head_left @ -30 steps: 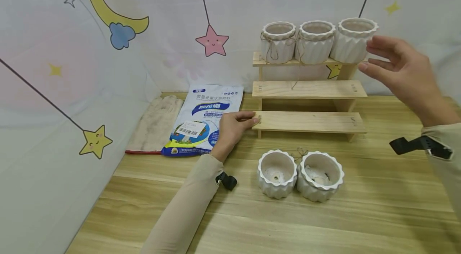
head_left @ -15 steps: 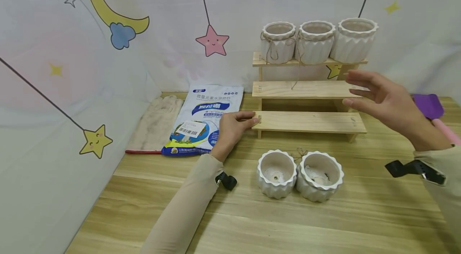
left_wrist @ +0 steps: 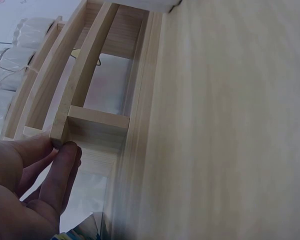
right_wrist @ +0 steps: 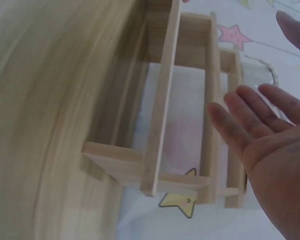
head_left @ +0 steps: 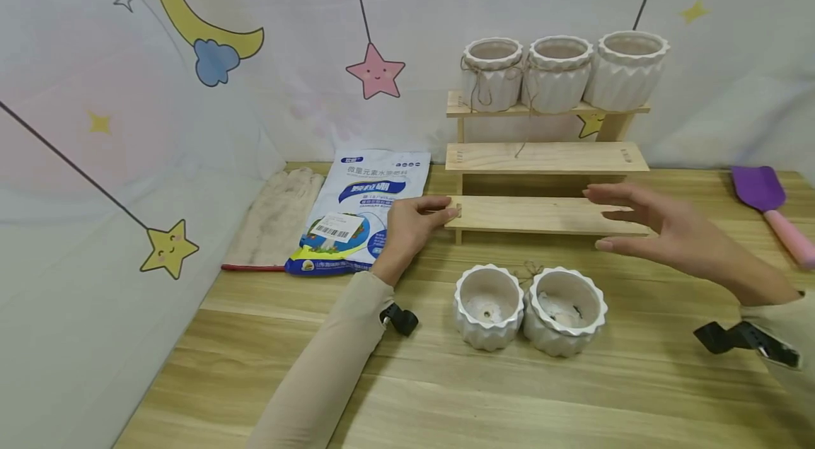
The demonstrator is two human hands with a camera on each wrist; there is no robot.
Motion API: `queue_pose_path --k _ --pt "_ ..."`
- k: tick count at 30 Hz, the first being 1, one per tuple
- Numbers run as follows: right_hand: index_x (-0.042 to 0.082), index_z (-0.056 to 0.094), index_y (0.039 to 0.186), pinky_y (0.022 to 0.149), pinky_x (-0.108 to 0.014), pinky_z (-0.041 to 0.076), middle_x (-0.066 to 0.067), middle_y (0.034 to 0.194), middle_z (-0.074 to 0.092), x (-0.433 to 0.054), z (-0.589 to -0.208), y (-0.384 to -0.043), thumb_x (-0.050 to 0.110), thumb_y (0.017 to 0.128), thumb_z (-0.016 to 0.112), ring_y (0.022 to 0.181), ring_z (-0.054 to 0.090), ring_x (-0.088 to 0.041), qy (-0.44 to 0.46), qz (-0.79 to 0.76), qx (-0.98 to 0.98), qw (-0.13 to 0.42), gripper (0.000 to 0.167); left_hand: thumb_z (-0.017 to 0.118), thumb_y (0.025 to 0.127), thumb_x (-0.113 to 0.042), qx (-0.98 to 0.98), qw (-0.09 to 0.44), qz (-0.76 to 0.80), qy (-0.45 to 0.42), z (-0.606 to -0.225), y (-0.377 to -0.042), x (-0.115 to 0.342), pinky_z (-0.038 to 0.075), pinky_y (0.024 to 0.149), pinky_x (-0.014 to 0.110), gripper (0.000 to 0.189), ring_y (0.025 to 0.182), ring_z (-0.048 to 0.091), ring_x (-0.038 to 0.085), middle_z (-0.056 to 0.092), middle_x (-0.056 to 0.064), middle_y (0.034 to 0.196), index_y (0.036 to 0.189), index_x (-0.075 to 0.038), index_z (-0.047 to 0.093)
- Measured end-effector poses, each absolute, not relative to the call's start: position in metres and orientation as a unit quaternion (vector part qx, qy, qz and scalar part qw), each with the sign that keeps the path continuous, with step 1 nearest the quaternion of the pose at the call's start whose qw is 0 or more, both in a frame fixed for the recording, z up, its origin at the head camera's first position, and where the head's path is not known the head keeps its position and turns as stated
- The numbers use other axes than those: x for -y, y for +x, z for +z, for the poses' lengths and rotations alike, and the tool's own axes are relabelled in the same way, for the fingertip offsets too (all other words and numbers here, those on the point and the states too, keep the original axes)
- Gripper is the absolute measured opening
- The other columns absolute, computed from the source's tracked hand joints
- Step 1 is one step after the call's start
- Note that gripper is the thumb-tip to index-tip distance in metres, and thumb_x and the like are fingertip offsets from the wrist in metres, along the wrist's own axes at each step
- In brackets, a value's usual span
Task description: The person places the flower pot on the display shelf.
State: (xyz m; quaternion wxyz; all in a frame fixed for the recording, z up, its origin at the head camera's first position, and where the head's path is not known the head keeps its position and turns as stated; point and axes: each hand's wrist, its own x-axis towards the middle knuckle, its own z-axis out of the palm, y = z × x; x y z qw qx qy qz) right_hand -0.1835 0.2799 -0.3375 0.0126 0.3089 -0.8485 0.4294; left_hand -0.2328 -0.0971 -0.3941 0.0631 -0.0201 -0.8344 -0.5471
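Note:
A three-tiered wooden plant stand (head_left: 535, 214) stands on the table. My left hand (head_left: 409, 233) pinches the left end of its lowest board between thumb and fingers, as the left wrist view also shows (left_wrist: 35, 182). Near the board's right end my right hand (head_left: 671, 230) hovers with fingers spread, holding nothing; in the head view it covers that end. Along the top board sit three white ceramic flower pots (head_left: 560, 81), at least two with twine round the neck. In front of the stand, two more white flower pots (head_left: 489, 307) sit side by side on the table.
Left of the stand lie a white and blue printed bag (head_left: 356, 223) and a stained beige cloth item (head_left: 276, 219) with a red edge. At the far right is a small shovel (head_left: 760, 187) with a purple blade and pink handle. A patterned curtain (head_left: 286, 46) hangs behind.
My right hand has come down from beside the top right pot to the level of the lowest board, uncovering the purple shovel. My left hand keeps its pinch on the board.

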Motion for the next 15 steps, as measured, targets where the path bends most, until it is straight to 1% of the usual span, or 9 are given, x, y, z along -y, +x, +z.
queue_pose_path --k 1,3,8,10,15 --pt "0.010 0.054 0.154 0.096 -0.016 0.051 0.000 0.152 0.057 -0.280 -0.339 -0.182 -0.006 0.088 0.083 0.128 0.060 -0.003 0.311 0.428 0.849 0.006 0.074 0.089 0.090 -0.021 0.834 0.062 -0.548 -0.020 -0.394 -0.233 0.097 0.053 0.097 0.034 0.025 0.115 0.070 0.020 0.081 0.004 0.108 0.111 -0.008 0.085" --pt "0.011 0.054 0.154 0.096 -0.017 0.051 -0.003 0.152 0.058 -0.281 -0.341 -0.180 -0.007 0.088 0.082 0.128 0.061 -0.006 0.324 0.428 0.843 -0.005 0.074 0.089 0.090 -0.021 0.834 0.061 -0.548 -0.021 -0.394 -0.232 0.097 0.053 0.097 0.034 0.025 0.115 0.070 0.020 0.081 0.004 0.108 0.111 -0.008 0.085" --pt "0.006 0.051 0.156 0.096 -0.020 0.053 -0.006 0.152 0.059 -0.280 -0.343 -0.175 -0.009 0.088 0.080 0.130 0.061 -0.008 0.360 0.434 0.825 -0.035 0.076 0.089 0.090 -0.021 0.834 0.065 -0.548 -0.022 -0.393 -0.231 0.097 0.054 0.096 0.034 0.025 0.115 0.070 0.019 0.081 0.004 0.108 0.111 -0.008 0.085" --pt "0.006 0.049 0.157 0.098 -0.020 0.051 -0.006 0.153 0.059 -0.279 -0.344 -0.173 -0.009 0.088 0.080 0.131 0.060 -0.008 0.373 0.431 0.820 -0.048 0.077 0.089 0.090 -0.021 0.833 0.066 -0.549 -0.024 -0.393 -0.231 0.097 0.054 0.095 0.034 0.025 0.114 0.070 0.020 0.081 0.004 0.107 0.111 -0.007 0.085" --pt "0.011 0.049 0.158 0.103 -0.018 0.046 -0.003 0.154 0.059 -0.278 -0.346 -0.168 -0.004 0.086 0.084 0.132 0.060 -0.009 0.392 0.414 0.819 -0.071 0.081 0.089 0.090 -0.020 0.835 0.068 -0.546 -0.026 -0.392 -0.230 0.097 0.054 0.094 0.034 0.025 0.113 0.071 0.020 0.081 0.004 0.107 0.111 -0.007 0.085"
